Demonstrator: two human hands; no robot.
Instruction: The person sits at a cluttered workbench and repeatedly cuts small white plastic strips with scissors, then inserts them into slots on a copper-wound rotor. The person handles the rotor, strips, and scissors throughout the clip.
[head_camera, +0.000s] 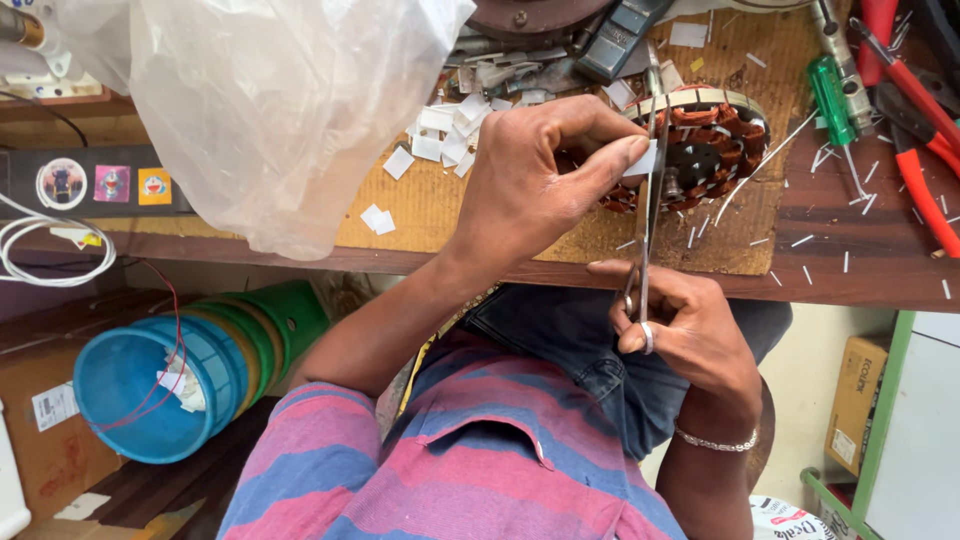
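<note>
Scissors (641, 235) cutting-edge against white slip (643, 160)

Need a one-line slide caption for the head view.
Left hand holds a white paper slip to scissors in the right hand, above a copper-wound stator.

The left hand (530, 190) hides part of the copper-wound motor core (705, 150). The red pliers (925, 150) run off the right edge; a clear plastic bag (270, 100) covers the bench's far left.
</note>
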